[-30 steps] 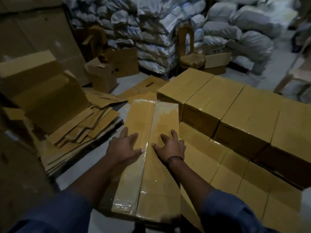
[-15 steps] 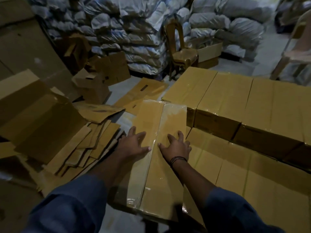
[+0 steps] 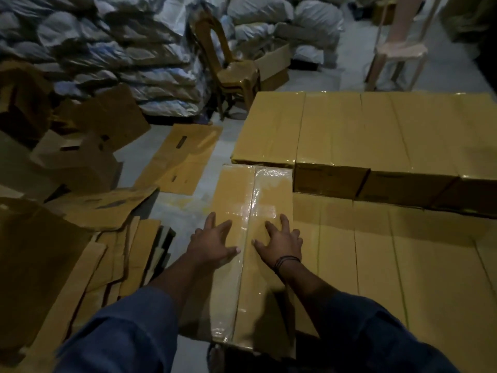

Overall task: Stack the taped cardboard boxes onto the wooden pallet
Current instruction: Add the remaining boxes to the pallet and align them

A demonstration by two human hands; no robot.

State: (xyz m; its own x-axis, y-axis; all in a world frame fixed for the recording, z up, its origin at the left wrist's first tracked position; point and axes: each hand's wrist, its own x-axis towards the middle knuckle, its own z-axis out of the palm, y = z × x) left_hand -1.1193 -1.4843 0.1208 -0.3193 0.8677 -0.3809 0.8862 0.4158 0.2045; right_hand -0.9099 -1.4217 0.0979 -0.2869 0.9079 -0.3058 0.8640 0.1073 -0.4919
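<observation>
Both hands — left hand (image 3: 212, 244), right hand (image 3: 281, 242) — rest flat, fingers spread, on taped box (image 3: 258, 278).

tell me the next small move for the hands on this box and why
Probably lift both hands off: the left hand and right hand lie flat on the taped box, its far end seems to meet the upper row and its right side lies along the lower row.

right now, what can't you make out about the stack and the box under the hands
Head view only.
- Wooden pallet: not visible, covered by the stacked boxes.
- Those boxes' right end: cut off by the frame edge.
- Taped box, near face: lost in shadow.
- Print on the upper row side: too dark, too small to read.
</observation>
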